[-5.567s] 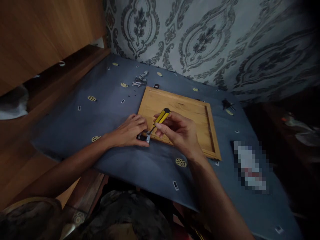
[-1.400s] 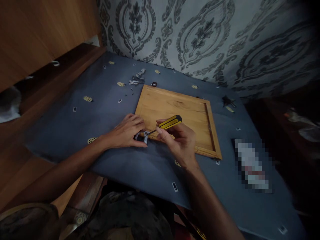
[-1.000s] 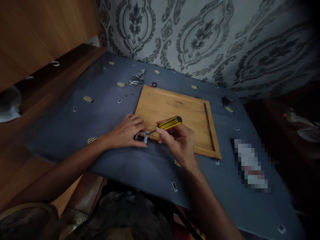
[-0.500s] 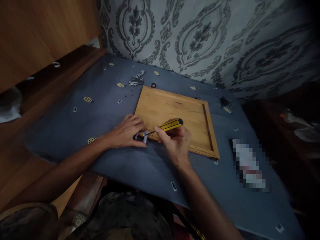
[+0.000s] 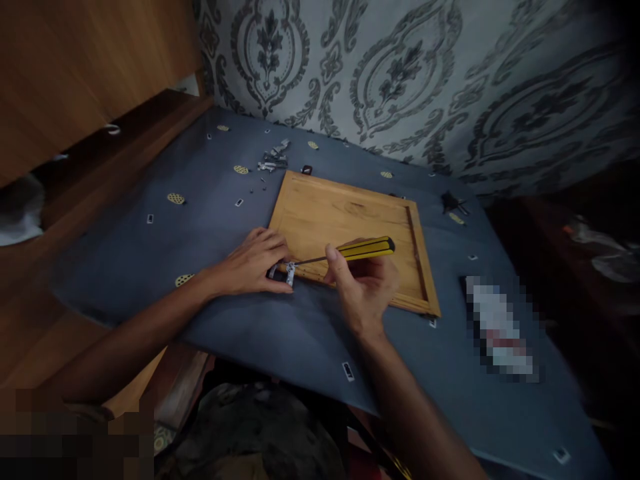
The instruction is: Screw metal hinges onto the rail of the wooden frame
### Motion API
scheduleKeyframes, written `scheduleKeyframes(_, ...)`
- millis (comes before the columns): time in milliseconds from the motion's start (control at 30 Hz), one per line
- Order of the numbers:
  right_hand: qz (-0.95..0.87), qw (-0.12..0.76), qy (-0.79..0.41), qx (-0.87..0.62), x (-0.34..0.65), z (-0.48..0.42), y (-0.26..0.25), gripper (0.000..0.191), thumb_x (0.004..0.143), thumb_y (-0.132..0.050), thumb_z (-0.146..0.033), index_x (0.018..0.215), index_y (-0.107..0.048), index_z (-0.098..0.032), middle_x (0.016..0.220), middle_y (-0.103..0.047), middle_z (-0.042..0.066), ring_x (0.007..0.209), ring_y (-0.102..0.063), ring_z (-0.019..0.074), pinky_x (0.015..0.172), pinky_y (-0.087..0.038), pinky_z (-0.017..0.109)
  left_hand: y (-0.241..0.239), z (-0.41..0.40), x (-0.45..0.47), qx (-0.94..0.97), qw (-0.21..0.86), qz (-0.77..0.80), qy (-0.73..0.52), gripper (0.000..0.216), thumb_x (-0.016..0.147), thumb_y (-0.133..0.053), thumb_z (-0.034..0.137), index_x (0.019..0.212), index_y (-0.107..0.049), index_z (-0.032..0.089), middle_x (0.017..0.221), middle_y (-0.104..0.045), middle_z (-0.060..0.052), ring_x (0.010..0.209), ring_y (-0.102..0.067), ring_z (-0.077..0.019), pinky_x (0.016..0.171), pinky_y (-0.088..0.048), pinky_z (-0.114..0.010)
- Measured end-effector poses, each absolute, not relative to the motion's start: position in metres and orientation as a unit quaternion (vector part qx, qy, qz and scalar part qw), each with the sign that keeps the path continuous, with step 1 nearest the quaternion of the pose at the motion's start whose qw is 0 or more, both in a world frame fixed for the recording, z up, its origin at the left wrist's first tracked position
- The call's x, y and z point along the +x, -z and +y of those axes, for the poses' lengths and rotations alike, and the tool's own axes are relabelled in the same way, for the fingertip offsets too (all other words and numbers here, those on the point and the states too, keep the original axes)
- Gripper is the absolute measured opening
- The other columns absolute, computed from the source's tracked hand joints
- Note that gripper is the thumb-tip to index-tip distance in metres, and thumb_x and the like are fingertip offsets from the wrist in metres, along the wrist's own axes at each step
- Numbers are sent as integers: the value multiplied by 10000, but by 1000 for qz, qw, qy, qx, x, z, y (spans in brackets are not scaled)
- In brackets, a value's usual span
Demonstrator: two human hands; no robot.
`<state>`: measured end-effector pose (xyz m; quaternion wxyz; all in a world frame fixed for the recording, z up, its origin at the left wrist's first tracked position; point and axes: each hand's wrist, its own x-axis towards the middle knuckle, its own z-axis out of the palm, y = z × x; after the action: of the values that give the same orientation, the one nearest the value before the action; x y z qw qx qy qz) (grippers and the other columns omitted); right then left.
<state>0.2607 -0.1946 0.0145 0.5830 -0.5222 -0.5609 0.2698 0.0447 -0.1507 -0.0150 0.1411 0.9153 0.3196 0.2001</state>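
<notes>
A framed wooden cabinet door [image 5: 345, 220] lies flat on the cloth-covered table. At its near left corner sits a metal hinge [image 5: 290, 273], pressed there by my left hand [image 5: 260, 263], its fingers closed around the hinge and the door's edge. My right hand [image 5: 365, 287] grips a screwdriver [image 5: 367, 249] by its yellow-and-black handle. The shaft runs leftward, nearly level, and its tip meets the hinge or lies right beside it. Part of the hinge is covered by my left fingers.
Several metal hinges [image 5: 274, 159] lie in a heap behind the door, with small screws [image 5: 258, 191] nearby. A small dark object [image 5: 307, 170] rests at its back edge. Dark pieces [image 5: 454, 203] and a blurred-out packet [image 5: 500, 330] lie to the right. A patterned wall [image 5: 330, 73] rises behind the table.
My right hand has moved slightly right, and the screwdriver has tilted lower, its handle swinging right. My left hand stays in place on the hinge.
</notes>
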Motion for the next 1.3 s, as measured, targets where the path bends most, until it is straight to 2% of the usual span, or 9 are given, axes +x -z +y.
scheduleKeyframes(233, -593, 559, -273, -512, 261, -192, -7, 291, 825, -824, -431, 751, -621, -237, 612, -627, -35, 485, -557, 125, 474, -467, 278, 16, -151, 44, 914, 140, 322, -202, 466, 894, -798, 615, 1057, -685, 193, 1080, -664, -80, 1071, -582, -280, 1000, -424, -420)
scheduleKeyframes(467, -598, 547, -287, -510, 259, -192, -9, 297, 826, -799, -422, 721, -601, -228, 578, -608, -44, 451, -544, 115, 434, -438, 255, 17, -151, 44, 914, 143, 320, -206, 474, 906, -781, 626, 1059, -680, 189, 1086, -662, -75, 1085, -584, -280, 1006, -421, -418)
scheduleKeyframes(633, -605, 556, -303, -483, 260, -190, -9, 277, 819, -825, -378, 726, -616, -222, 610, -621, -37, 496, -568, 119, 466, -475, 257, 17, -151, 44, 916, 148, 315, -201, 474, 914, -775, 621, 1073, -678, 185, 1105, -661, -85, 1102, -580, -290, 1014, -416, -426)
scheduleKeyframes(833, -601, 531, -398, -447, 264, -193, -17, 270, 857, -832, -439, 944, -705, -217, 885, -748, 7, 541, -626, 106, 502, -551, 263, 18, -150, 44, 915, 146, 315, -207, 480, 911, -772, 634, 1049, -678, 185, 1073, -655, -78, 1069, -581, -282, 983, -412, -412)
scheduleKeyframes(1000, -601, 524, -445, -408, 269, -194, -22, 333, 911, -794, -514, 1068, -732, -226, 969, -783, 33, 623, -716, 134, 629, -641, 313, 17, -150, 44, 916, 145, 317, -199, 476, 911, -772, 630, 1054, -685, 185, 1091, -659, -84, 1085, -573, -288, 997, -408, -423)
scheduleKeyframes(1133, -604, 528, -440, -404, 270, -192, -22, 372, 915, -782, -551, 1082, -752, -220, 896, -792, 31, 602, -726, 146, 608, -642, 313, 16, -150, 44, 917, 137, 318, -196, 469, 915, -767, 630, 1044, -684, 187, 1074, -655, -80, 1083, -573, -285, 988, -416, -421)
scheduleKeyframes(1300, -592, 545, -392, -447, 268, -188, -15, 280, 814, -881, -452, 857, -746, -210, 725, -745, -12, 494, -665, 122, 503, -572, 257, 16, -151, 44, 917, 136, 316, -203, 465, 911, -775, 627, 1016, -667, 187, 1059, -656, -74, 1052, -577, -272, 974, -420, -407)
